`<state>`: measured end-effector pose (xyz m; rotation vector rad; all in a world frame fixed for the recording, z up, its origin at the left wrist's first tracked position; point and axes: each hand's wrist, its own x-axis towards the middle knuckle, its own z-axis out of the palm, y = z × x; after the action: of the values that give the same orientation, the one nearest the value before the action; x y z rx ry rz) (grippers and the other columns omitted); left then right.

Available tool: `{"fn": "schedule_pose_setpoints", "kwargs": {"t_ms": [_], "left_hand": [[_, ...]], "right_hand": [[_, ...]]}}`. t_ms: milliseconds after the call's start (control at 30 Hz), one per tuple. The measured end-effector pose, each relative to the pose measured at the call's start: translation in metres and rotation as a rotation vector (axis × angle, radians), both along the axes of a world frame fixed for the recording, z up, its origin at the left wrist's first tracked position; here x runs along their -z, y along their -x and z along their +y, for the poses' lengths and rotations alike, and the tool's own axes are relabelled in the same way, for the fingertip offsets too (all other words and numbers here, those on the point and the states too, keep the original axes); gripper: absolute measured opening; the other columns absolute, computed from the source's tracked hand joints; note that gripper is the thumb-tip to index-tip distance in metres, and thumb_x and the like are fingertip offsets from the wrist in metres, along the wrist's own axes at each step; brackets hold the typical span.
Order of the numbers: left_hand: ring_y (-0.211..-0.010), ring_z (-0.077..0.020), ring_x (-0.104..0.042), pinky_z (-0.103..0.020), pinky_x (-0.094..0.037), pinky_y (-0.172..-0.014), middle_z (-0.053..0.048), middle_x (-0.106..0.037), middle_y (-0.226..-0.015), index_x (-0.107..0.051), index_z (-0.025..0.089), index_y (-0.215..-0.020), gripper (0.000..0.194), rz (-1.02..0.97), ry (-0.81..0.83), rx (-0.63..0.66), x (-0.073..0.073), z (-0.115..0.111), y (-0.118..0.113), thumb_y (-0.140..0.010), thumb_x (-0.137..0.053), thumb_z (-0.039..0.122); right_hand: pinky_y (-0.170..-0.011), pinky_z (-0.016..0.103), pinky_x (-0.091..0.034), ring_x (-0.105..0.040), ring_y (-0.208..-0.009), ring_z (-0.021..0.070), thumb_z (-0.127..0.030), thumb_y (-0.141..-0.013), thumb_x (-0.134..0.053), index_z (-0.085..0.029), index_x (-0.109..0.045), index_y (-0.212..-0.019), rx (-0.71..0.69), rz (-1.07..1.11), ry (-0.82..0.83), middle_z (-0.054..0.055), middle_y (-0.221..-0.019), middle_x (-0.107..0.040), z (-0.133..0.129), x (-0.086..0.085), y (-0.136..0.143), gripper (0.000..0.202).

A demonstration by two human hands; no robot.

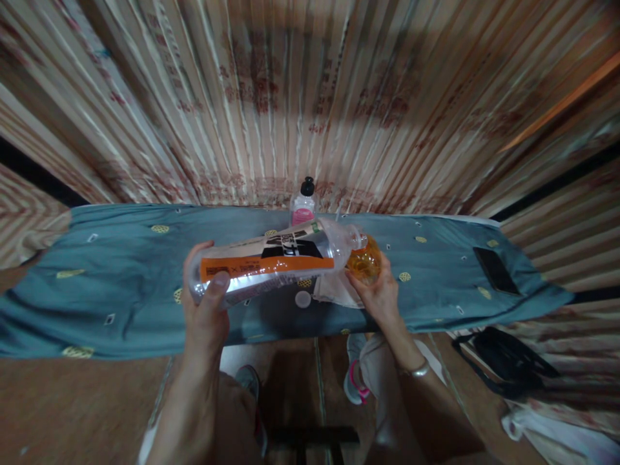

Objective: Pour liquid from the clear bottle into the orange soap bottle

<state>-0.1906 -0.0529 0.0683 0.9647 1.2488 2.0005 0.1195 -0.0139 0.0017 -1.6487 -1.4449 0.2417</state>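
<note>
My left hand (pixel 209 297) is wrapped round the base end of a large clear plastic bottle (pixel 271 261) with an orange, black and white label. The bottle lies almost level in the air above the table, its neck pointing right. At its mouth is an amber see-through cup (pixel 365 261), gripped by my closed right hand (pixel 380 287). Whether liquid is flowing between them I cannot make out. Below the bottle, a small round white cap (pixel 303 299) rests on the cloth beside a whitish flat item (pixel 339 292), partly hidden.
Behind the bottle stands a clear bottle with a black top and pink label (pixel 303 210). A dark phone (pixel 495 270) lies at the right on the teal tablecloth (pixel 130 271). Pleated curtains (pixel 290 97) hang close behind. A black bag (pixel 508 361) sits on the floor to the right.
</note>
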Motion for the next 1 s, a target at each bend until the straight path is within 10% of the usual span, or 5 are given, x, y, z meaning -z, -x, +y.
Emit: {"fn": "schedule_pose_setpoints", "kwargs": {"t_ms": [567,1000], "left_hand": [[-0.084,-0.0213,-0.063,-0.035,-0.055,-0.076,-0.003,-0.067,-0.096,-0.069,0.024,-0.121,0.066,-0.014,-0.005,0.036,0.003,-0.001,0.002,-0.069,-0.091,0.058],[-0.078,-0.0165,-0.064,-0.026,-0.052,-0.071,0.002,-0.070,-0.085,-0.077,0.022,-0.106,0.077,-0.194,0.042,-0.023,-0.011,0.001,-0.004,-0.040,-0.101,0.054]], "right_hand": [[-0.096,0.052,-0.065,-0.078,-0.114,0.0374,-0.076,-0.075,-0.076,-0.018,-0.057,-0.143,-0.009,-0.019,0.011,0.018,-0.130,-0.078,0.000,-0.003,-0.001,0.091],[-0.097,0.055,-0.064,-0.078,-0.116,0.0398,-0.078,-0.072,-0.076,-0.017,-0.057,-0.142,-0.007,0.008,-0.008,0.020,-0.130,-0.078,0.001,-0.003,0.000,0.095]]}}
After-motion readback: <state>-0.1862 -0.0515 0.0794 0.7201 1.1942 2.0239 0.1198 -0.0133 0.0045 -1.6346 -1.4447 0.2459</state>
